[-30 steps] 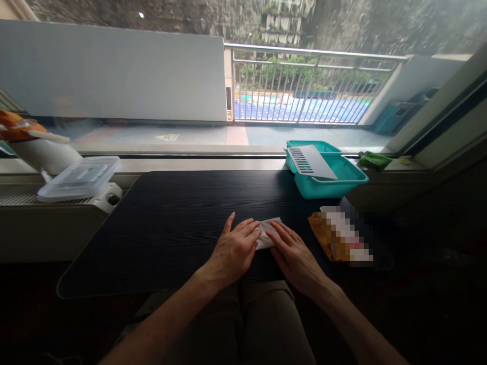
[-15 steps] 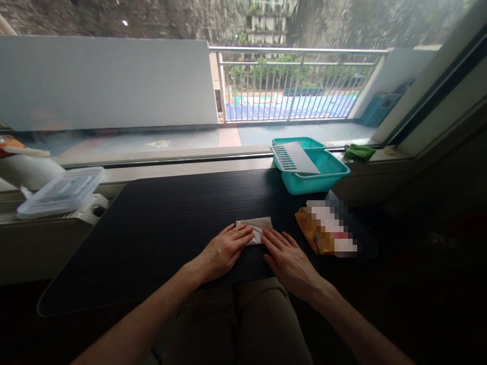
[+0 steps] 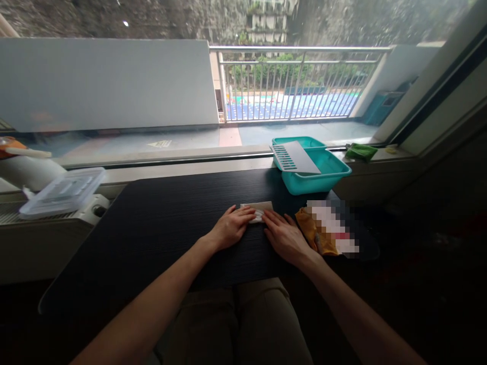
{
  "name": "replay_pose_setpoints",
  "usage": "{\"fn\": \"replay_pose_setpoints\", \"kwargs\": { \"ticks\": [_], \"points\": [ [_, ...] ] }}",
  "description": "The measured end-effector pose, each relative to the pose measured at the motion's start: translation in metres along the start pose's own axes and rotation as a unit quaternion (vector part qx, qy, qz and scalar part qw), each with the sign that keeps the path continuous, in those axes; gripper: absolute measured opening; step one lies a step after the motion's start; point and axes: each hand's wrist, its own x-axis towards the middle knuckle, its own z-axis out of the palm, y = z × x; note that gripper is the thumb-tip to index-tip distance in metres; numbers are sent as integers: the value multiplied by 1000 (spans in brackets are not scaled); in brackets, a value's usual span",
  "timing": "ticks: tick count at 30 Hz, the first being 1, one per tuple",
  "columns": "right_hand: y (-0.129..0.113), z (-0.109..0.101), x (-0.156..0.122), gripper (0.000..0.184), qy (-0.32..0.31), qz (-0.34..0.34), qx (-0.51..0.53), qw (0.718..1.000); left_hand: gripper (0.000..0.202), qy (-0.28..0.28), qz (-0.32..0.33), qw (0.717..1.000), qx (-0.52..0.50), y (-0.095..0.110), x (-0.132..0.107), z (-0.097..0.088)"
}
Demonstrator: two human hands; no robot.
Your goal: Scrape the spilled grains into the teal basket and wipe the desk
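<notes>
A small folded white paper (image 3: 260, 207) lies on the black table (image 3: 163, 228) in front of me. My left hand (image 3: 229, 227) rests on its left part, fingers stretched flat and pressing down. My right hand (image 3: 283, 234) lies beside it, fingertips flat on the paper's right edge. Most of the paper is hidden under my fingers; only its far strip shows.
An orange packet (image 3: 317, 230) lies just right of my right hand. A teal tub (image 3: 314, 172) with a grey slotted board stands at the table's far right. A clear plastic lid (image 3: 63, 190) and a white object sit on the left sill. A green cloth (image 3: 361, 151) lies on the right sill.
Both hands have slid forward over the paper, away from me. The visible part of the paper has become a narrower strip farther from the table's front edge.
</notes>
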Motion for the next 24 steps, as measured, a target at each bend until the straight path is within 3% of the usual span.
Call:
{"fn": "replay_pose_setpoints", "kwargs": {
  "ticks": [4, 9, 15, 21, 24],
  "points": [
    [15, 0, 3, 41, 13, -1, -9, 1000, 35, -7, -4, 1000, 21, 7, 20, -8],
    [23, 11, -37, 38, 108, 39, -31, 993, 43, -65, 12, 997, 42, 8, 34, 1],
    [17, 19, -48, 36, 165, 53, -21, 985, 49, -102, -25, 992, 62, -4, 82, 8],
    [14, 16, -47, 36, 172, 57, -7, 983, 62, -147, 14, 988, 51, 10, 58, 10],
    [14, 16, -48, 36, 178, 55, -9, 983, 63, -143, -8, 988, 53, 2, 72, 10]
  ]
}}
